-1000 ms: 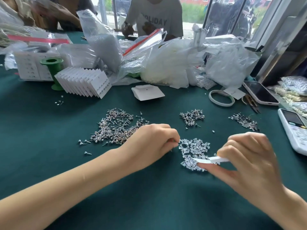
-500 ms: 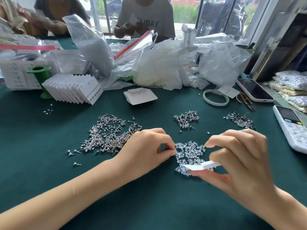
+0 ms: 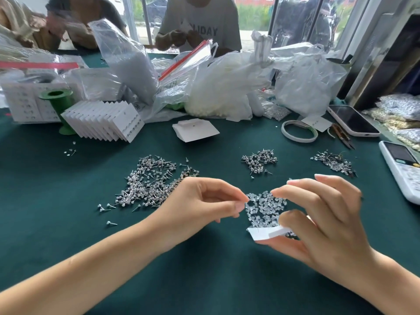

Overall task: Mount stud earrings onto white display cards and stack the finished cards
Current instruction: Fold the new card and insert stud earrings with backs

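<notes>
**Item: earring-card mounting, card in right hand**

Right hand [image 3: 322, 221]: holds a white display card [image 3: 266, 233] between thumb and lower fingers, nearly edge-on to the camera, long axis running left to right, free end toward the left hand. Index finger extended above it.

Left hand [image 3: 204, 208]: thumb and forefinger pinched together at the tips; whether a small piece is held there cannot be told. The pinch sits just left of the card's free end, and is the nearer hand to it.

Clear backs pile [image 3: 264, 206]: on the green table cloth [image 3: 204, 280], directly between and under both hands.

Stud earrings, large heap [image 3: 152, 183]: beyond the left wrist; smaller heaps [image 3: 259, 160] and [image 3: 334, 162] lie farther back.

Finished cards, fanned stack [image 3: 102, 120]: far left, well apart from the hands. Loose blank cards [image 3: 195, 130]: centre back.

Judgement: the next move likely brings pinch to card, a short inward travel. Open cloth lies toward the person; the calculator [image 3: 402, 169] borders the right side.
</notes>
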`<move>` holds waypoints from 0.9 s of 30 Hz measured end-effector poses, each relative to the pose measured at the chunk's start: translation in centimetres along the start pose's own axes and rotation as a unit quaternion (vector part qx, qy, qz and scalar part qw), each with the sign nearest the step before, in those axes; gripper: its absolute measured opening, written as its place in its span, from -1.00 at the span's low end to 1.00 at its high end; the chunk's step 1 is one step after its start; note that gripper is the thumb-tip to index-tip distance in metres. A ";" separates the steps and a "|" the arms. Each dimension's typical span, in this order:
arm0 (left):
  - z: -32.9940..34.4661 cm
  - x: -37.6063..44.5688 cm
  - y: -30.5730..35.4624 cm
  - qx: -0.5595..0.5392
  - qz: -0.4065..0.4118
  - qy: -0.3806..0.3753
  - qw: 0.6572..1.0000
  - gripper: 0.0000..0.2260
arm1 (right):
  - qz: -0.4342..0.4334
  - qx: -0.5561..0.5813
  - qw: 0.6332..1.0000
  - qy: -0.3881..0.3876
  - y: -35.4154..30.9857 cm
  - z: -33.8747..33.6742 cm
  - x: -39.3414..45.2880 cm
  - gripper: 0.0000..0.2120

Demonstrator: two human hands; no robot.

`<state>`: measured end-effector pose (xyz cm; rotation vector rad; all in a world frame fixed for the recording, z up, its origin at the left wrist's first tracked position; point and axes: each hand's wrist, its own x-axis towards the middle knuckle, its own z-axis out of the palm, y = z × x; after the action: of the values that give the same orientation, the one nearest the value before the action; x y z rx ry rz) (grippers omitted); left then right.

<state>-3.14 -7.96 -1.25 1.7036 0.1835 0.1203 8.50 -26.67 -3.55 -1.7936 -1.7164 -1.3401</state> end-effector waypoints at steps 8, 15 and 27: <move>0.9 -0.9 0.3 -0.033 -0.047 -0.042 0.997 -0.93 | -0.029 -0.021 0.999 0.004 -0.1 0.1 0.0 -0.63; 0.9 -0.8 0.3 0.015 -0.038 -0.083 0.996 -0.95 | -0.041 -0.008 0.999 0.000 -0.1 0.2 -0.1 -0.65; 1.1 -0.7 -0.4 0.004 0.019 -0.080 0.997 -0.94 | -0.047 0.012 0.999 -0.020 0.0 0.1 0.1 -0.65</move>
<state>-3.65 -9.10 -1.73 1.7165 0.0330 0.0113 8.48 -26.56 -3.55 -1.7577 -1.8499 -1.3237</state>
